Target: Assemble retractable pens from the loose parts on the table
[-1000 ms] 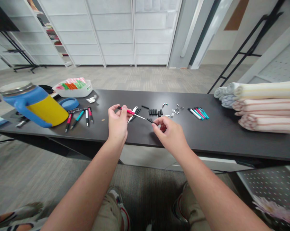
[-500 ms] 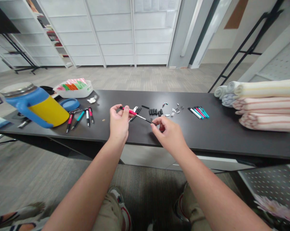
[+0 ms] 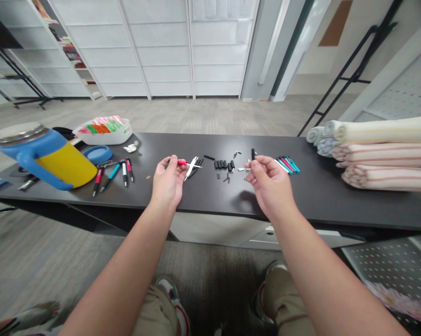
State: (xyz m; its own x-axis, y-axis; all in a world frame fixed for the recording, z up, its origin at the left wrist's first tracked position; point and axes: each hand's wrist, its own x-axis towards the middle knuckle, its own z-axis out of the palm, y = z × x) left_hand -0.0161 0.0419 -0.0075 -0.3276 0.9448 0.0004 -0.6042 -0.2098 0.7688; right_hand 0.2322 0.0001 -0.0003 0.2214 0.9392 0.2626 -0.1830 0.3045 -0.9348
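So the pink pen barrel (image 3: pixel 182 162) is up in the left hand (image 3: pixel 169 181), held above the dark tabletop (image 3: pixel 322 198) with the fingers closed around it, a thin tip poking out to the right. The right hand (image 3: pixel 271 184) is pinching a short black tube (image 3: pixel 253 153) between thumb and fingers, roughly upright, and the two hands are well apart. From this angle the pink one's tip crosses over a little bunch of white sticks (image 3: pixel 190 169), with some black sticks (image 3: pixel 196 169) just beside them. Between the hands there's a row of stubby black sleeves (image 3: pixel 224 164) plus a few tiny metal bits (image 3: pixel 227 178) on the near side, too small for me to make out properly. Just past the right hand sits a neat batch of white, pink and teal barrels (image 3: pixel 289 165). Over on the left, four pens (image 3: pixel 111 176) lie side by side, a mix of red, teal and white, next to a big blue and yellow jug (image 3: pixel 65 161) that's leaning in view. Behind those you've got a round blue lid (image 3: pixel 97 154), a crumpled tissue (image 3: pixel 130 148) and a white basket (image 3: pixel 107 137) of colourful packets (image 3: pixel 101 125). Far right is a stack of rolled towels (image 3: pixel 385 154).
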